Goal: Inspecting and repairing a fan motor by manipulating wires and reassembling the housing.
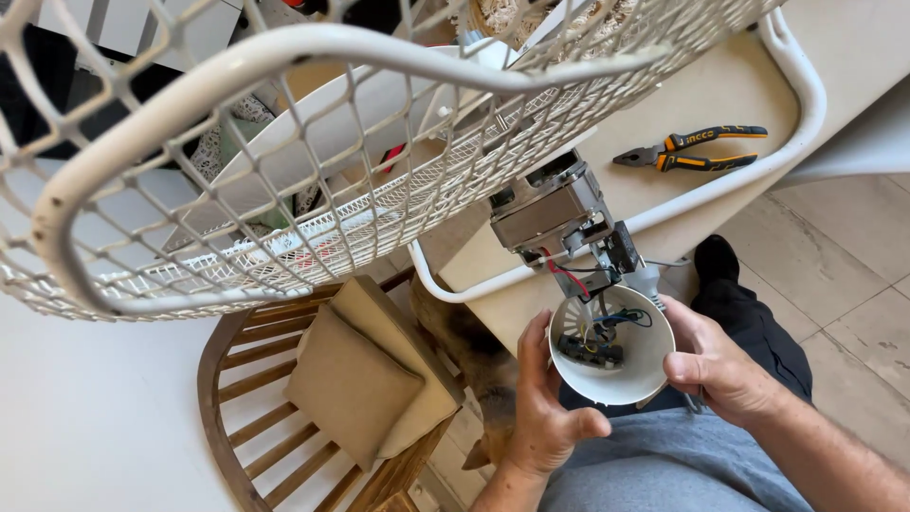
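your left hand (542,398) and right hand (718,365) each have a grip clenched on the rim of the white cup-shaped housing (621,365), held over your lap just below the fan motor (553,209). red, black and blue wires (578,280) run from the motor into the housing. the white wire fan guard (284,180) fills the view above, and orange-and-black pliers (690,150) lie on the bench (701,95) beyond.

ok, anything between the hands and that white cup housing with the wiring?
Nothing visible. Both hands are already on the white housing: left hand grips its left rim, right hand its right side. Its open mouth faces up, and wires run from inside it up to the motor above. The pliers lie apart on the table.
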